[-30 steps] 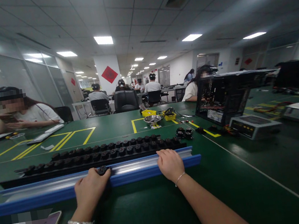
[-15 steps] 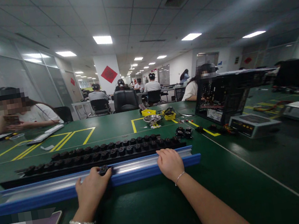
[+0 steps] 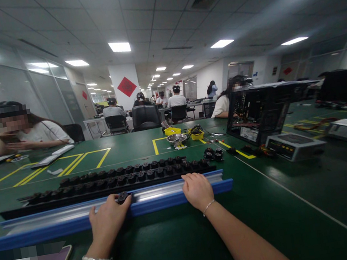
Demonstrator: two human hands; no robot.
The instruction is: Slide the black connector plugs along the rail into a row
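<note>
1. on the near side of the flat green table (image 3: 167, 254), a long blue-edged rail with a silvery metal channel (image 3: 164, 204) lies lengthwise from left to right.
2. the left hand (image 3: 109, 219) has its grip closed on a small black rounded part (image 3: 123, 197), pinched between thumb and fingers; this part sits at the rail's metal channel, near the middle of its length.
3. the right hand (image 3: 199, 191) lies over the rail near its right end, fingers bent across it; whether its grip clasps the rail or only presses on it, i cannot tell.
4. just beyond the rail, two long rows of black rounded parts (image 3: 112, 182) run roughly alongside it.
5. to the right of these rows stands a small cluster of black rounded parts (image 3: 213, 154).
6. farther back are a round shiny metal dish (image 3: 176, 138) and two yellow plastic bins (image 3: 172, 130).
7. on the right, an open black computer case (image 3: 246, 118) stands behind a grey metal box (image 3: 294, 146).
</note>
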